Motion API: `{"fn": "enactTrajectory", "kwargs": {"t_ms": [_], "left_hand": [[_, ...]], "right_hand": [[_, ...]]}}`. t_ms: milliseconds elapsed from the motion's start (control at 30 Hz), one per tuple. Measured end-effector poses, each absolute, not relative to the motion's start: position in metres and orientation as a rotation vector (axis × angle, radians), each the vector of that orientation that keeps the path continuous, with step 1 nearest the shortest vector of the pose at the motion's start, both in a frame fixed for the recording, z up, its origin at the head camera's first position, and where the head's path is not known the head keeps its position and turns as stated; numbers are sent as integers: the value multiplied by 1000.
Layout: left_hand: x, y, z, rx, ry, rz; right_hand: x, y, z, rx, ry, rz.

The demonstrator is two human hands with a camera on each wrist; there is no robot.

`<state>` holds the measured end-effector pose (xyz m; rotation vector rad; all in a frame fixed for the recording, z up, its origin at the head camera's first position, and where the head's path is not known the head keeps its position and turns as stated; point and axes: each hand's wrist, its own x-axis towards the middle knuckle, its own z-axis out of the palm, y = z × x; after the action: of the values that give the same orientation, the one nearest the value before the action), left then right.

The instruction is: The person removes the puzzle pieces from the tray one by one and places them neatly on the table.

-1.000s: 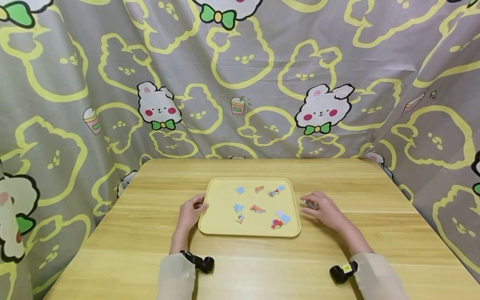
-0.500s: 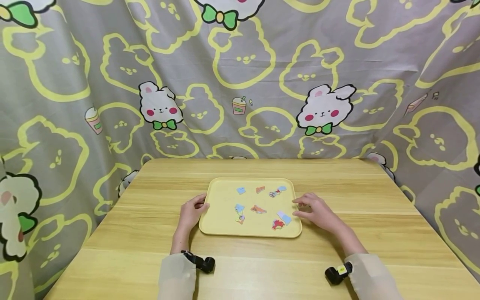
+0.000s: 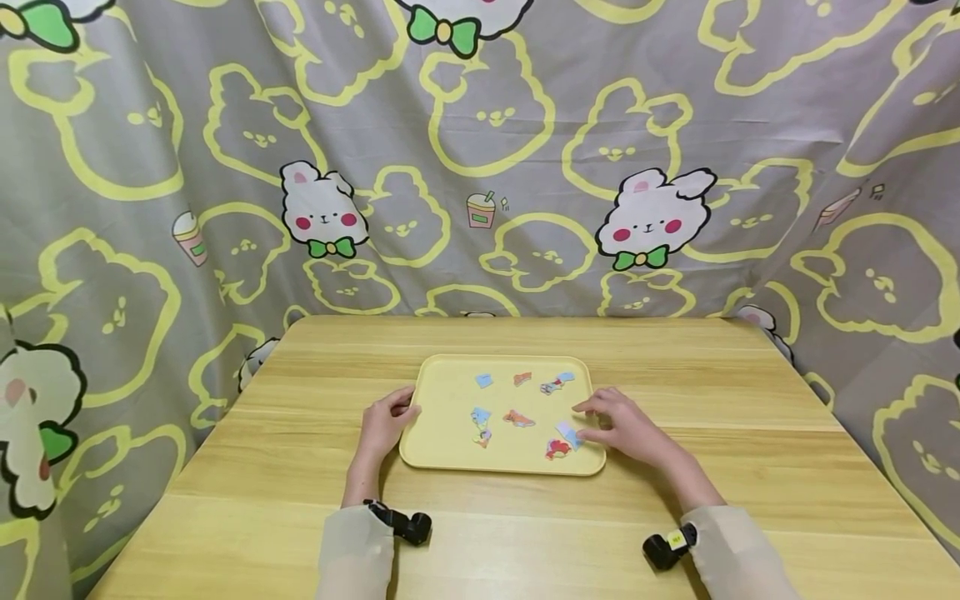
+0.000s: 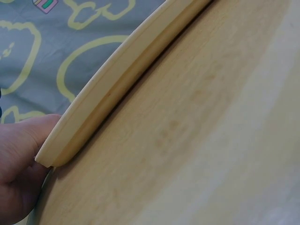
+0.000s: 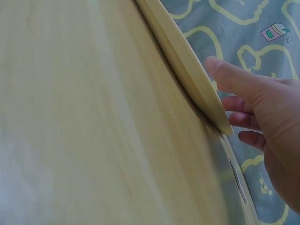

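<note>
A pale yellow tray (image 3: 442, 446) lies on the table with several small flat cut-out pieces scattered in it. My left hand (image 3: 384, 423) grips its left rim, thumb over the top; the left wrist view has that hand at the tray's corner. Reaching over the right rim, my right hand (image 3: 626, 427) holds thumb and fingers apart, with nothing seen between them. Nearest to it are a lilac-and-blue piece (image 3: 567, 432), partly behind the thumb, and a red piece (image 3: 557, 450). Farther left lie an orange piece (image 3: 518, 418) and a blue piece (image 3: 481, 414).
The wooden table (image 3: 510, 533) carries the tray near its middle. A grey curtain (image 3: 525, 100) with cartoon rabbits hangs behind and along both sides. In the right wrist view, a thin pale sliver (image 5: 237, 180) with a dark outline shows beyond the tray's corner.
My right hand has moved left, from beside the tray to over its right rim. A small greyish thing seen by its fingers a second ago no longer shows. The left hand has kept its grip.
</note>
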<state>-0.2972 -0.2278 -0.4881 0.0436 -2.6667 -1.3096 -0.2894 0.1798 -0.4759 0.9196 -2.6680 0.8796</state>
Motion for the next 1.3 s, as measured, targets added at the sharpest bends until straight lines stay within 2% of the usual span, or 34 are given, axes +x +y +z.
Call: {"fn": "enactTrajectory", "kwargs": {"t_ms": [1300], "left_hand": [[-296,-227,-486,58,-2666,-1332]], "right_hand": [[-289,172,-479,967,-2799,730]]}}
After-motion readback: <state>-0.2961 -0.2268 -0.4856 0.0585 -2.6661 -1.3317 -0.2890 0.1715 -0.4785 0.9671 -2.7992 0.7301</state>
